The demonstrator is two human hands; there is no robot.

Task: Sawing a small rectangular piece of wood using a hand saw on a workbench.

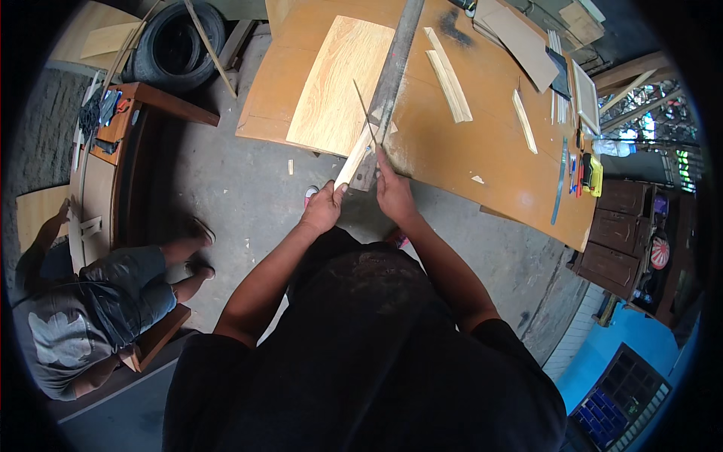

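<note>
My left hand (324, 209) is closed around the near end of a narrow pale wooden strip (351, 166). The strip slants up to the right and its far end lies on a long grey-brown bar (395, 71), which juts over the table's near edge. My right hand (395, 194) is closed beside the bar's near end, with a finger stretched forward along it. A thin, dark, blade-like tool (363, 104) crosses the strip's far end and reaches down to the right fingertips. Its handle is hidden, and its exact kind does not show.
A brown worktable (452, 162) carries a wood-grain board (339, 83), pale wooden strips (449, 87), a metal ruler (559, 181) and a yellow tool (592, 175). At left, another person (98, 301) sits beside a wooden cabinet (124, 151). A tyre (179, 45) stands behind.
</note>
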